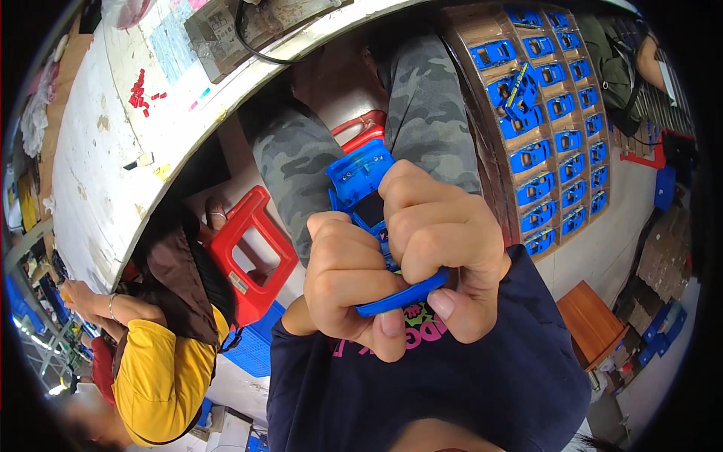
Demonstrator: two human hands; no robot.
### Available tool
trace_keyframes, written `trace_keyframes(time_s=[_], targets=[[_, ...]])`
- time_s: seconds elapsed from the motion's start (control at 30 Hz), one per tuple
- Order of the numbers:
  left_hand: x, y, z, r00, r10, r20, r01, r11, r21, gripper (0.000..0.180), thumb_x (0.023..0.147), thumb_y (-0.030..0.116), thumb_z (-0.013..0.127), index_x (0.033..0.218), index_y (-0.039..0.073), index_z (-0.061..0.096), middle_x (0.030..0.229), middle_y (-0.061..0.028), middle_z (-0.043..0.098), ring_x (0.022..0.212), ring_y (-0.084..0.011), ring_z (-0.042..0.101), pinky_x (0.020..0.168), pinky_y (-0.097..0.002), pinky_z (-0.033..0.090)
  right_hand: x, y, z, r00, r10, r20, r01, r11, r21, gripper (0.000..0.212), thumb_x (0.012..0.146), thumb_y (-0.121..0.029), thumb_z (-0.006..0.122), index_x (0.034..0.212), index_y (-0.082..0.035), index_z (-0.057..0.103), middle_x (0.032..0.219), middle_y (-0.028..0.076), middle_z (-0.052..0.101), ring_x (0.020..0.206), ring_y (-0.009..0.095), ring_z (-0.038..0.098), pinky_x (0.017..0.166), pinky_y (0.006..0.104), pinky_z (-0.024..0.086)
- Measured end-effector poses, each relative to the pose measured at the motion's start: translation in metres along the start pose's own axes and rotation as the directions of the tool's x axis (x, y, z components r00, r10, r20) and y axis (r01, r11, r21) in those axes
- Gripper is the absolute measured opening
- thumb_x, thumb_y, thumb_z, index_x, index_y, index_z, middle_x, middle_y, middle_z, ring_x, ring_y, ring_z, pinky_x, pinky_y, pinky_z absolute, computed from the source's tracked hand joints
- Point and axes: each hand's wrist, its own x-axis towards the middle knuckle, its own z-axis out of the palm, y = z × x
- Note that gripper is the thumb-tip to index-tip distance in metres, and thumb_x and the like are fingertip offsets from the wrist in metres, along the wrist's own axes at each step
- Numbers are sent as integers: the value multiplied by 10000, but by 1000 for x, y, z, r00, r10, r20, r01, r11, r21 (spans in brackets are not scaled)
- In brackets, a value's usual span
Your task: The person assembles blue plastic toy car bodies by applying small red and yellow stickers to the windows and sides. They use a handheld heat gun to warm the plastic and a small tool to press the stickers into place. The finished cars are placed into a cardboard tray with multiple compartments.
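Note:
In front of my chest I hold a blue plastic toy car body (361, 175) with both hands. My left hand (348, 285) is closed round its left side, and my right hand (443, 239) is closed round the right. Both thumbs press at the near end, where a curved blue rim (403, 295) shows between them. The far end sticks out beyond my fingers, with small screws or posts in it and a dark opening behind. My fingers hide the middle of the car body.
Right of my legs lies a divided tray (553, 135) with rows of blue toy car bodies. A white worktable (98, 173) on the left bears small red pieces (138, 90). Red stool (252, 260) and a person in a yellow shirt (162, 377) are at left.

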Motion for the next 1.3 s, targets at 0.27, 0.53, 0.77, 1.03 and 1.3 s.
trace_keyframes(time_s=[0.27, 0.53, 0.77, 1.03, 1.3], targets=[[0, 0, -2, 999, 17, 28, -17, 1000, 12, 171, 612, 145, 557, 753, 61, 508, 650, -24, 431, 543, -143, 388, 556, -294, 255, 0, -1, 0, 1000, 6, -3, -6, 1000, 1, 139, 479, -178, 477, 511, -68, 397, 472, 23, 379, 419, 159, 305, 471, 316, 236], [0, 0, -5, 999, 3, 40, -3, 1000, 0, 170, 613, 155, 563, 746, 63, 512, 658, -24, 436, 549, -142, 392, 556, -295, 251, -1, 2, 0, 1000, 6, 16, -6, 1000, 29, 155, 486, -196, 476, 526, -56, 424, 478, 34, 400, 429, 169, 322, 483, 318, 247], [1, 0, 0, 1000, 17, -13, -17, 1000, -1, 176, 600, 153, 564, 736, 55, 511, 631, -18, 433, 522, -138, 384, 542, -293, 246, 0, 2, -1, 999, -11, 33, 10, 1000, 30, 150, 493, -196, 473, 519, -57, 421, 479, 37, 401, 432, 169, 322, 484, 319, 248], [2, -1, 2, 998, 38, -47, -39, 999, -4, 169, 597, 152, 559, 724, 53, 509, 624, -12, 444, 515, -131, 385, 536, -292, 245, 1, 2, -1, 999, -3, 36, 2, 1000, 26, 149, 496, -196, 474, 530, -59, 425, 479, 33, 397, 434, 167, 317, 486, 315, 248], [1, -4, 0, 999, 20, -33, -20, 1000, -4, 172, 608, 154, 559, 734, 50, 507, 629, -20, 446, 520, -136, 390, 540, -295, 250, 0, 6, -2, 999, 0, 51, -2, 1000, 24, 143, 486, -181, 478, 547, -65, 421, 504, 40, 383, 448, 185, 316, 486, 317, 242]])
